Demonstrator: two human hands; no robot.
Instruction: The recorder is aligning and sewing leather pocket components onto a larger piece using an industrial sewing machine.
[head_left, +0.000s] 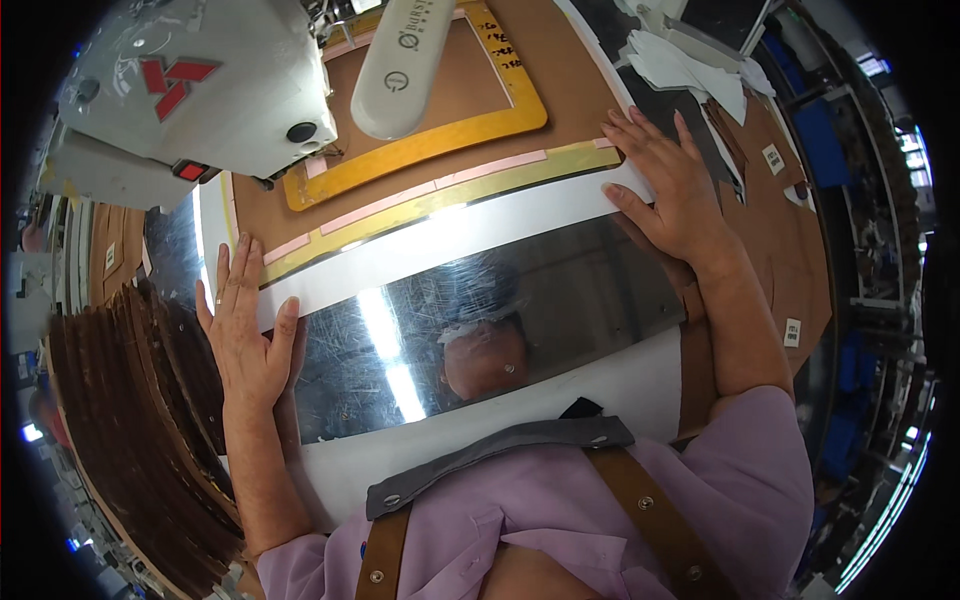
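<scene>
My left hand (248,325) lies with fingers spread on the left edge of a brown sheet (585,75) with white borders. Across from it, my right hand (665,185) rests on the sheet's right edge, fingers stretched out and thumb apart. Between the two hands run a white strip (440,245) and a tape-like yellow and pink band (400,208). A yellow frame (420,145) with a rectangular opening lies on the brown sheet, under the machine. Closer to my body is a shiny, scratched metal plate (560,300); neither hand grips anything.
A white sewing machine head (200,90) stands at the upper left, and a long light-coloured lamp-like arm (400,75) hangs over the frame. Stacked dark brown pieces (130,380) lie at left. Brown sheets (775,245) and crumpled white material (685,65) are on the right.
</scene>
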